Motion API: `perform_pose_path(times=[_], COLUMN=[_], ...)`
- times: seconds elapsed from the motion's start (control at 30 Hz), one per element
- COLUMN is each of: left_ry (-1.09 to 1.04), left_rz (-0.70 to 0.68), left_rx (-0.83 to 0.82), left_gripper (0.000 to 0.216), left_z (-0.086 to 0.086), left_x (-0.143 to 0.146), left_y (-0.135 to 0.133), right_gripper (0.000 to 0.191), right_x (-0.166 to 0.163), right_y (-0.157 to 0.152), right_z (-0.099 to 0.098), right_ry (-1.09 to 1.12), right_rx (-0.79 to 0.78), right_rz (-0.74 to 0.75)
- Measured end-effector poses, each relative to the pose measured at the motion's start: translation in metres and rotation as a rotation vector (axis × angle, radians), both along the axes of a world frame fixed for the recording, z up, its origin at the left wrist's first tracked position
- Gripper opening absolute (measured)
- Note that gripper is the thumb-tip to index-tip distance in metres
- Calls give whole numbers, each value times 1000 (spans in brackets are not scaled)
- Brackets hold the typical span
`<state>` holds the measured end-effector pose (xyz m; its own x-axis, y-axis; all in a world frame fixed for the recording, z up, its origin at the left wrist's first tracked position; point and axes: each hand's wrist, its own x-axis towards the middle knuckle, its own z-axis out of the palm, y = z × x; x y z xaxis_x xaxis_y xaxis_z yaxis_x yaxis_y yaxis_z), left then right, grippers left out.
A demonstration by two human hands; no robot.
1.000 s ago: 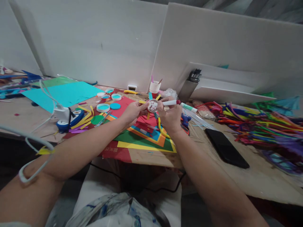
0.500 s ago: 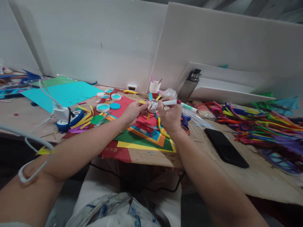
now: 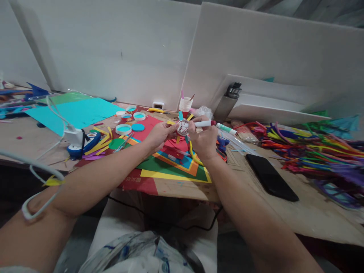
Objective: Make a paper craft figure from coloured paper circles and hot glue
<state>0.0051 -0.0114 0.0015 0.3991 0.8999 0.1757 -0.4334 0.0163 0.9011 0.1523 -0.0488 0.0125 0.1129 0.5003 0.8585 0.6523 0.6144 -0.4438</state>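
Observation:
Between my hands is a small round white disc (image 3: 182, 128) with reddish-brown lines drawn on it and coloured paper strips sticking out around its edge. My left hand (image 3: 162, 135) pinches the disc's left side between thumb and fingers. A white marker (image 3: 202, 123) with a dark red end lies in the closed fingers of my right hand (image 3: 203, 140), its hidden tip toward the disc's right side. Whether the tip touches the disc I cannot tell. Below are red paper (image 3: 174, 148) and stacked coloured sheets (image 3: 170, 168).
Round tubs with blue discs (image 3: 123, 129) and yellow paper strips (image 3: 104, 141) lie left. Behind stand paper cups (image 3: 185, 104) and a yellow cutter (image 3: 158, 111). A green-and-white marker (image 3: 226, 129), a black phone (image 3: 271, 177) and a pile of pipe cleaners (image 3: 301, 148) are to the right.
The marker and my right hand have shifted very slightly left. My left hand keeps the same hold on the disc.

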Motion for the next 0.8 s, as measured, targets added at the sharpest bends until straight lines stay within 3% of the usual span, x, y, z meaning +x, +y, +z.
perform_pose_path(times=[0.37,0.6,0.8], left_ry=[-2,0,-111], left_rz=[-25,-57,-32], left_rx=[33,19,-63], left_gripper=[27,30,23], left_z=[-7,-3,-1], left_x=[1,1,-1], left_y=[4,2,6], right_gripper=[18,19,19], right_x=[-5,-4,3], right_y=[0,-3,0], right_z=[-2,1,6], right_ry=[4,4,183], right_rx=[7,1,54], right_rz=[26,73,31])
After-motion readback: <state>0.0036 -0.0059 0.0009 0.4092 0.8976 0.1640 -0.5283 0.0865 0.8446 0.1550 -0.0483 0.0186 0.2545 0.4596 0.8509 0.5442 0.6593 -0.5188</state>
